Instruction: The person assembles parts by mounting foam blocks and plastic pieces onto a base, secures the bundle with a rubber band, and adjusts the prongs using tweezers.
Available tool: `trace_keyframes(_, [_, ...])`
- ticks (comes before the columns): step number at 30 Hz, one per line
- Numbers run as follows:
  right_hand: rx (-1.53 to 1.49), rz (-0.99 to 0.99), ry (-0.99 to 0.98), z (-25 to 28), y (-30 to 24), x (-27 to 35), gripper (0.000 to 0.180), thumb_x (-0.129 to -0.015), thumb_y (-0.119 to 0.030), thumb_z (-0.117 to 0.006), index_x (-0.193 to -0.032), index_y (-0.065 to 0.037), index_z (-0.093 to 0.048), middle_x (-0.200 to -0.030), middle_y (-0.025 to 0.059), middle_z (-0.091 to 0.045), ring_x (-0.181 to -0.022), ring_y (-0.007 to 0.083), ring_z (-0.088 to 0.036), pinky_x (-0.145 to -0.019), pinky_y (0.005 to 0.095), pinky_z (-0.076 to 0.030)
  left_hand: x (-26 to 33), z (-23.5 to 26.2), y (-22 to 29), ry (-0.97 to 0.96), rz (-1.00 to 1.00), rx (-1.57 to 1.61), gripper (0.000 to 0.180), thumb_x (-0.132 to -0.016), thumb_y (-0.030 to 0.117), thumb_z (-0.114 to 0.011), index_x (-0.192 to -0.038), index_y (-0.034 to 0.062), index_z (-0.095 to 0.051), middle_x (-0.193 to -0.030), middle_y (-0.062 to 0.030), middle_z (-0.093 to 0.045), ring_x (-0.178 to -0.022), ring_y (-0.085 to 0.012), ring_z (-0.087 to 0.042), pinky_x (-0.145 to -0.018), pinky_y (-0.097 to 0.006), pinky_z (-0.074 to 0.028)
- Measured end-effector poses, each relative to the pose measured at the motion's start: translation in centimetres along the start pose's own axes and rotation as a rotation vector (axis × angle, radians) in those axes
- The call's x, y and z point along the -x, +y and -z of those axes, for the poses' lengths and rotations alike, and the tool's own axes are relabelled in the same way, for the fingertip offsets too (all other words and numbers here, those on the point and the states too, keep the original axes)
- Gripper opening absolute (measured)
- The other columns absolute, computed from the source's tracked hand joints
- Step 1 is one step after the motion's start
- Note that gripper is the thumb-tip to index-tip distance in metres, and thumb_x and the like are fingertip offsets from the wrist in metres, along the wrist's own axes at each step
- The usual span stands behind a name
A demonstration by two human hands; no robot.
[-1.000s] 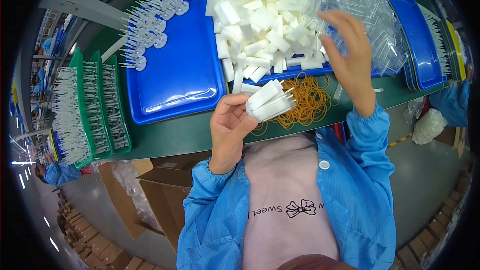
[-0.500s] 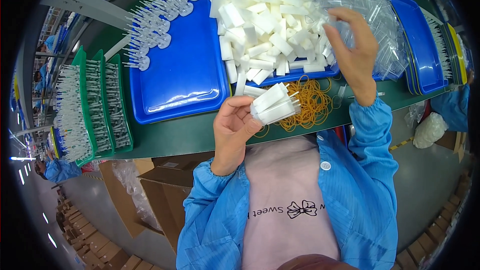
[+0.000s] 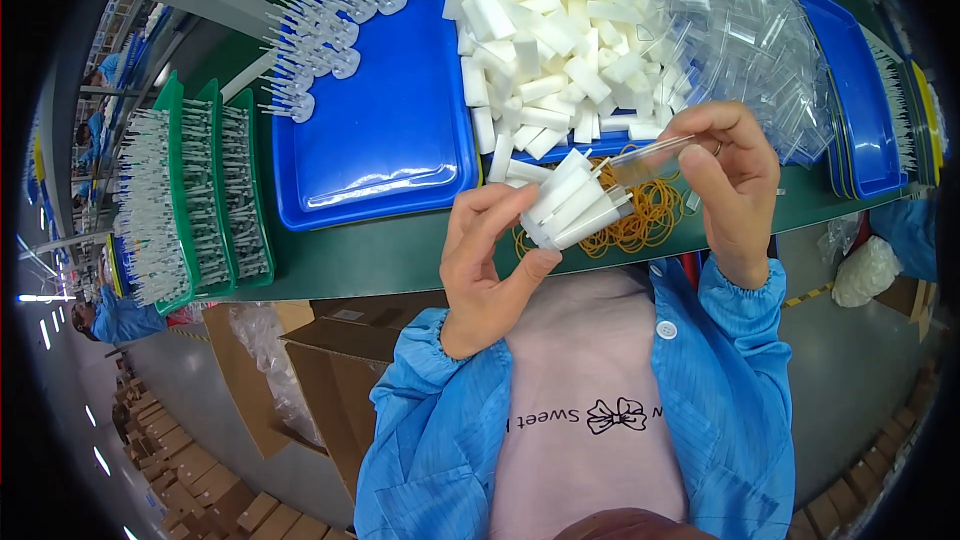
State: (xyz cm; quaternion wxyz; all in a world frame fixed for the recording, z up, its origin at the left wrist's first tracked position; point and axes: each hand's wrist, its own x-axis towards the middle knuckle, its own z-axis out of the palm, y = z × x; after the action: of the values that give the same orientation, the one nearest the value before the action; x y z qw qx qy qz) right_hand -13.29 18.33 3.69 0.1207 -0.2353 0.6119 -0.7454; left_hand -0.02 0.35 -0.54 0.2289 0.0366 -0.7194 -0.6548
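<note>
Right over the near edge of the green table (image 3: 400,255), the left hand (image 3: 490,270) is closed around a bundle of white plastic blocks (image 3: 572,208), thumb below and fingers wrapped over the top, so the blocks fan out toward the far right. The right hand (image 3: 725,185) pinches a clear plastic sleeve (image 3: 650,155) between thumb and forefinger, the sleeve's free end touching the bundle's upper end. Just beyond the bundle, on the table, lies a loose heap of yellow rubber bands (image 3: 645,220), partly hidden by both hands. Farther back on the table sits a blue tray (image 3: 390,130), its left part bare and its right part heaped with more white blocks (image 3: 545,35). To the right of that heap, a pile of clear sleeves (image 3: 740,40) spills over toward another stack of blue trays (image 3: 860,90) at the table's right end. Along the first tray's far left rim stand small clear pronged parts (image 3: 330,15). At the table's left end, green racks (image 3: 200,190) hold rows of thin white pieces. Below the table edge, cardboard boxes (image 3: 300,370) sit on the floor.
</note>
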Motion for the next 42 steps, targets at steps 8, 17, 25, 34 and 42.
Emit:
trace_keyframes(8, [-0.029,-0.059,-0.057,-0.6,-0.1,0.1,0.017,-0.085,0.004,-0.056,-0.101,0.003,-0.055,-0.09,0.0106,-0.064,-0.087,0.0168,-0.065,-0.079,0.0273,-0.051,0.1,0.6,0.9,-0.071,-0.082,-0.232,0.046,-0.079,0.019,-0.073,-0.119,0.0003,-0.06,-0.107,-0.011,-0.047,-0.094,-0.0209,-0.05,-0.083,-0.03,-0.043])
trace_keyframes(17, [-0.083,-0.096,-0.124,0.0,-0.6,0.0,0.017,-0.084,0.003,-0.057,-0.101,0.004,-0.054,-0.09,0.0123,-0.064,-0.087,0.018,-0.066,-0.079,0.0287,-0.053,0.1,0.7,1.1,-0.124,-0.116,-0.196,0.041,-0.082,0.018,-0.069,-0.119,0.001,-0.06,-0.109,-0.011,-0.044,-0.095,-0.0208,-0.05,-0.084,-0.032,-0.045])
trace_keyframes(25, [0.228,-0.029,-0.133,0.4,-1.6,0.5,0.02,-0.081,-0.001,-0.065,-0.099,0.004,-0.057,-0.092,0.0115,-0.063,-0.087,0.018,-0.066,-0.079,0.0267,-0.052,0.3,0.6,1.6,-0.087,-0.184,-0.347,0.04,-0.079,0.007,-0.07,-0.118,0.0016,-0.061,-0.111,-0.0125,-0.044,-0.097,-0.0217,-0.052,-0.083,-0.033,-0.05])
trace_keyframes(34, [0.098,0.076,-0.092,-0.3,-0.6,1.1,0.019,-0.081,0.001,-0.065,-0.099,0.004,-0.058,-0.096,0.0113,-0.06,-0.088,0.02,-0.066,-0.078,0.0268,-0.052,0.2,0.5,1.6,-0.083,-0.195,-0.298,0.038,-0.079,0.008,-0.07,-0.115,0.0011,-0.062,-0.111,-0.0127,-0.044,-0.097,-0.0226,-0.052,-0.083,-0.033,-0.049])
trace_keyframes(42, [-0.08,0.002,-0.102,-0.4,0.3,1.2,0.019,-0.084,0.001,-0.061,-0.101,0.004,-0.055,-0.095,0.012,-0.059,-0.087,0.0198,-0.066,-0.076,0.0275,-0.053,-0.1,1.0,0.7,-0.195,-0.079,-0.105,0.031,-0.082,0.014,-0.069,-0.109,0.0008,-0.064,-0.111,-0.012,-0.043,-0.099,-0.0215,-0.049,-0.086,-0.034,-0.046])
